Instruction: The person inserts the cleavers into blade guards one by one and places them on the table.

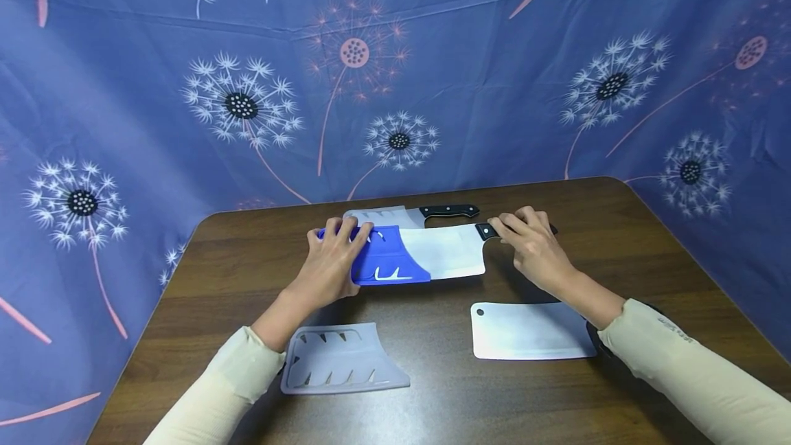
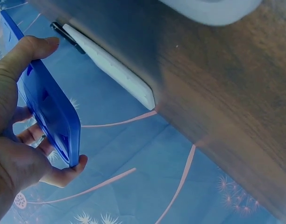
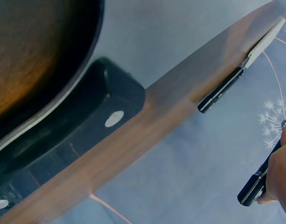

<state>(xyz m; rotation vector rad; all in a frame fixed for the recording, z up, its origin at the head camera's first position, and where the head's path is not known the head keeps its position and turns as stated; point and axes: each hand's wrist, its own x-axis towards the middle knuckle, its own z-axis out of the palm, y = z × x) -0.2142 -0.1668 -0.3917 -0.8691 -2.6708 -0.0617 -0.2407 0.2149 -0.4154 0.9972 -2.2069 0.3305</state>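
Note:
My left hand [image 1: 334,259] grips a blue blade cover [image 1: 388,253] by its outer end, with the thumb on one face and fingers on the other in the left wrist view. A cleaver [image 1: 451,253] held above the table has the front part of its blade inside this cover; the rear part is bare. My right hand [image 1: 534,246] holds the cleaver's black handle [image 3: 250,189], whose butt sticks out past the fingers in the right wrist view.
A knife with a black riveted handle [image 1: 450,211] lies behind in a whitish cover [image 2: 110,65]. A grey slotted blade cover [image 1: 346,366] lies near the left forearm. Another cleaver [image 1: 525,332] lies under the right forearm. A dandelion-print cloth [image 1: 482,88] hangs behind the wooden table [image 1: 432,390].

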